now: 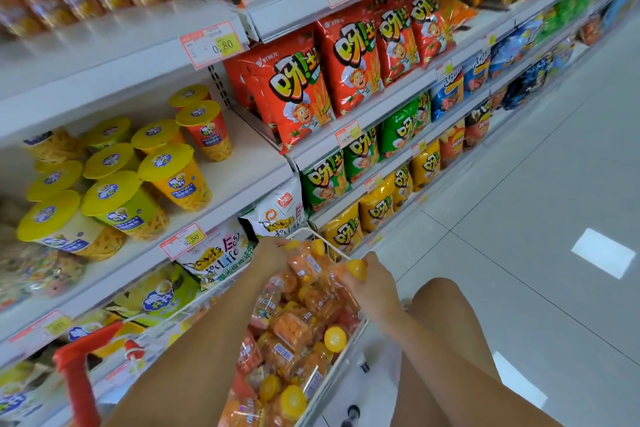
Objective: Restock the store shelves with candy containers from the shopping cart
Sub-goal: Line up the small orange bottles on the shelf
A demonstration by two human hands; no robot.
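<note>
Both hands are down in the far end of the shopping cart, at 6 o'clock in the view.

Right hand: grip closed around a candy container, clear, orange contents, yellow cap. Its long axis lies roughly level, cap toward 2 o'clock, body running back toward 8 o'clock under the palm.

Left hand: fingers curled onto a second container just beside the first. Grip looks closed on it, though blur hides the fingertips.

Cart contents: a loose heap of the same yellow-capped containers, lying at all angles, many left. Red cart handle at 8 o'clock.

Shelves lie at 10 o'clock from both hands, left hand nearer. The shelf with yellow-lidded cups has bare board at its right end. Bags fill the rest.

Judgement: lift is the step in hand, and the carry goes up and left.
</note>
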